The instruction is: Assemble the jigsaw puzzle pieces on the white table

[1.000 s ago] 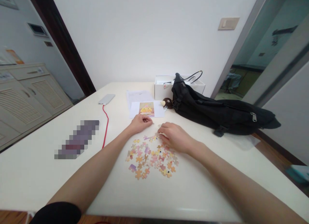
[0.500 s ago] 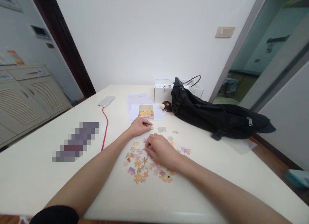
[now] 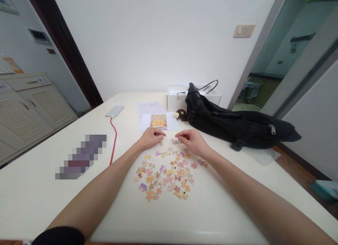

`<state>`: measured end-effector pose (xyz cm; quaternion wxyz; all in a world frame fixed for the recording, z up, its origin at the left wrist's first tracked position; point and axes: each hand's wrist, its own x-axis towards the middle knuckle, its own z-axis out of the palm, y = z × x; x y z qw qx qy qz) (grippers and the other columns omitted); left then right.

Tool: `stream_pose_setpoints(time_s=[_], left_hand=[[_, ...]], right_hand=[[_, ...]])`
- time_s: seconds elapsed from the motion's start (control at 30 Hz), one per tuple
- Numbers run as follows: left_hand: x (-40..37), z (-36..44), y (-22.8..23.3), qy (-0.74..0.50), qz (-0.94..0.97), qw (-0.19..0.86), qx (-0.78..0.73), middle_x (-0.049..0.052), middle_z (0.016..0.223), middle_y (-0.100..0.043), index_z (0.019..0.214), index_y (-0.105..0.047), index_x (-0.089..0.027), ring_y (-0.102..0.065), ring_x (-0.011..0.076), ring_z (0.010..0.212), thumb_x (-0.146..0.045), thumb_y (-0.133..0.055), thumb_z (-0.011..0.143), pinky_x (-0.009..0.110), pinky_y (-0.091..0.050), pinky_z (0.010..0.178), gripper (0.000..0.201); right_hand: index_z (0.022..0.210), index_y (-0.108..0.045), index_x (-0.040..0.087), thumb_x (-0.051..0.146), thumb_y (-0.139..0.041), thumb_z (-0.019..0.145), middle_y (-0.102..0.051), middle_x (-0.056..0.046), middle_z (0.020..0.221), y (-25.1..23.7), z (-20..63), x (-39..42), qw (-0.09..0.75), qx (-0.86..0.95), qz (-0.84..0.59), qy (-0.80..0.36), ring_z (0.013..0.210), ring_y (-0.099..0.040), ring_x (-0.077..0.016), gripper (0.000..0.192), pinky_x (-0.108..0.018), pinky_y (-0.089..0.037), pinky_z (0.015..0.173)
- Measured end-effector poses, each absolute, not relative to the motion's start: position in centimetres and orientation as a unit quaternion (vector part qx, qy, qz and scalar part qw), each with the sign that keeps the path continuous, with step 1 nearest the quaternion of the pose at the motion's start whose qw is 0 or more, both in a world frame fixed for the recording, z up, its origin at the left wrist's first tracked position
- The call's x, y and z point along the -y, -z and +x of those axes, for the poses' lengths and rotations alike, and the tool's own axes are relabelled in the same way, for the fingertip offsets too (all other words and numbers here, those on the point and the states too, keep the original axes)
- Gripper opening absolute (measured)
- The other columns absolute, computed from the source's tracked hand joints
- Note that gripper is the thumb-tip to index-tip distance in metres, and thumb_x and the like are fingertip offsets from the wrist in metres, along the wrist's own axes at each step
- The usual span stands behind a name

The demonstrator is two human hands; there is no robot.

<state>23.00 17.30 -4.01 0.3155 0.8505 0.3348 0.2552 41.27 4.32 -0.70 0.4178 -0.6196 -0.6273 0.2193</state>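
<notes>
Cardboard puzzle pieces (image 3: 166,176) lie scattered in a loose flat heap on the smooth cream table (image 3: 39,188), knobbed shapes in pink, orange and purple. At the heap's far edge the left hand (image 3: 151,137) rests curled, fingertips pinched together (whether on a piece I cannot tell). The right hand (image 3: 192,141), just beside it, pinches a small pale piece (image 3: 175,140). Beyond the heap lie a glossy picture card (image 3: 158,121) and a limp black fabric bag (image 3: 237,123).
</notes>
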Motion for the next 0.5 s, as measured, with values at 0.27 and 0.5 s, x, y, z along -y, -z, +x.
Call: stream_pose_setpoints(time_s=[0.27,0.5], left_hand=[[-14.0,24.8,2.3,-0.337,0.826,0.393,-0.223,0.005,0.081,-0.070,0.093,-0.076,-0.015,-0.059,0.0132,0.068,-0.034,-0.068,0.076,0.022,-0.044,0.062,0.027],[-15.4,24.2,2.9,-0.315,0.817,0.404,-0.265,0.005,0.074,-0.069,0.082,-0.075,-0.013,-0.057,0.0125,0.064,-0.030,-0.069,0.073,0.022,-0.043,0.058,0.020]], right_hand=[[0.092,-0.071,0.011,0.013,-0.059,0.078,-0.068,-0.003,0.068,1.4,41.3,-4.8,0.470,0.609,-0.592,-0.240,0.059,-0.057,-0.0128,0.019,-0.024,-0.044,0.058],[0.092,-0.071,0.014,0.011,-0.056,0.084,-0.068,-0.008,0.089,2.0,42.4,-4.7,0.379,0.681,-0.622,-0.080,0.078,-0.060,-0.0169,0.017,-0.031,-0.047,0.078]])
